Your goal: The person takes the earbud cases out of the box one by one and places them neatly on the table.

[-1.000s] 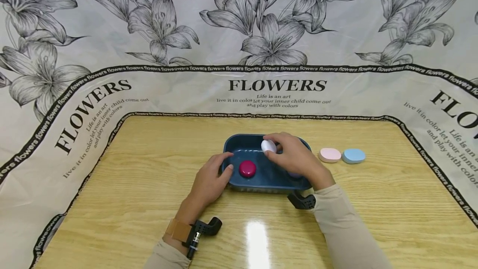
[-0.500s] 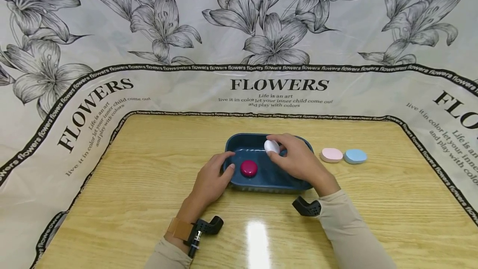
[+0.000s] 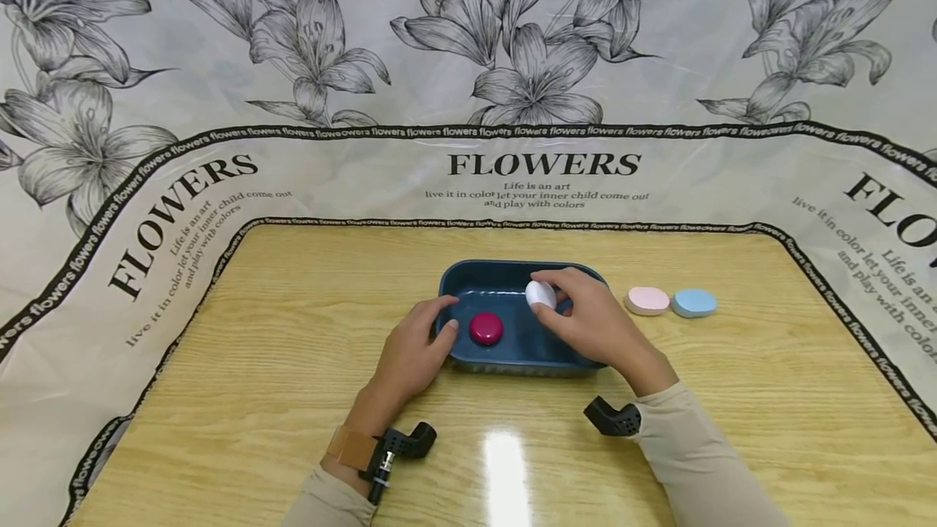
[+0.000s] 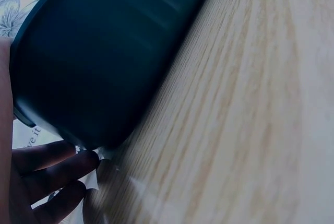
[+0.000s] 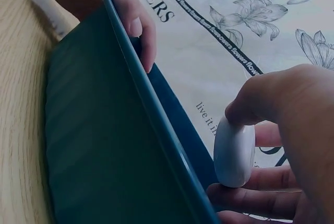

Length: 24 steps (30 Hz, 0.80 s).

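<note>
As the left hand (image 3: 412, 352) grips a dark-blue oblong tub (image 3: 486, 273) already holding a glossy magenta disc (image 3: 485, 328), the right hand (image 3: 591, 320) pinches a white disc (image 3: 539, 294) above; still outside, beyond its fingers: pink oval (image 3: 647, 301), light-blue oval (image 3: 694, 302).

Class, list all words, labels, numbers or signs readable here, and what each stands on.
"FLOWERS": patterned sheet, partly cut off at right.
"Life is an art live it in color let your inner child come out and play with colors": below it.
"flowers" repeated: sheet's upper black border.
Lower black border: too small for certainty.
Blue tray and small pieces: nothing readable.
</note>
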Each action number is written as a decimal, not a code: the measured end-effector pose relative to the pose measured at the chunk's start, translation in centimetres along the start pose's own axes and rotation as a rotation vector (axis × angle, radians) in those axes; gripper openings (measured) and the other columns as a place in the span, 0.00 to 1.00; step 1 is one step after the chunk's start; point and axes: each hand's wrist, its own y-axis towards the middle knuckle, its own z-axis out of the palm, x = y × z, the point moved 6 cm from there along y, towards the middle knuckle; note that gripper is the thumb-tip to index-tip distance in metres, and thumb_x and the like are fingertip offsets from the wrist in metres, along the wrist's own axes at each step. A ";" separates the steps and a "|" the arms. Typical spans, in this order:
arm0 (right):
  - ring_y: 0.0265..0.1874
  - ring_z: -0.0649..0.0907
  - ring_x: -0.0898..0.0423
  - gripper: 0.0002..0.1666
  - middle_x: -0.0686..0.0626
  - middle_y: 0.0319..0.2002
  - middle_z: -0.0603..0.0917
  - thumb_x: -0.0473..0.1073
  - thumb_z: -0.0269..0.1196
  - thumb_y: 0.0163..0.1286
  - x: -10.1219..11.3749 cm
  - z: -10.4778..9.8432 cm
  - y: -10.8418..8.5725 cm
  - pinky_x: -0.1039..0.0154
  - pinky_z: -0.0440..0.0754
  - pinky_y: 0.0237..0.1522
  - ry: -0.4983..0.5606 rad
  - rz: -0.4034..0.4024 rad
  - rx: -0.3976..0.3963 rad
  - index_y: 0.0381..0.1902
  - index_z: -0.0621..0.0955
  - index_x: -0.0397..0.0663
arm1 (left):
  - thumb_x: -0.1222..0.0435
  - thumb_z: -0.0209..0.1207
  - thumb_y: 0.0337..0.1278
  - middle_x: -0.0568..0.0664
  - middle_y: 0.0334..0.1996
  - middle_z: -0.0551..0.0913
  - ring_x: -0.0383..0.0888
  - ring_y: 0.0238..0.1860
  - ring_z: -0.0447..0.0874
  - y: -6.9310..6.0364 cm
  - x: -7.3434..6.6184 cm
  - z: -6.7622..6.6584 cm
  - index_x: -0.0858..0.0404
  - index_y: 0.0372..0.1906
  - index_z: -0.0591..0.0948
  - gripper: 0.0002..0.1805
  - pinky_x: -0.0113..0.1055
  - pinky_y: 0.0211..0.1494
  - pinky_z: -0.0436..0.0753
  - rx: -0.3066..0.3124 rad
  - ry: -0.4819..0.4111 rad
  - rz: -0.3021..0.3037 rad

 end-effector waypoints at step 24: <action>0.37 0.82 0.55 0.27 0.47 0.51 0.82 0.42 0.68 0.69 -2.6 -2.7 -3.7 0.64 0.83 0.35 0.026 -0.003 -0.141 0.64 0.79 0.44 | 0.51 0.52 0.72 0.42 0.61 0.78 0.42 0.63 0.75 0.0 0.2 0.0 0.47 0.66 0.77 0.22 0.49 0.63 0.75 -0.003 -0.005 0.003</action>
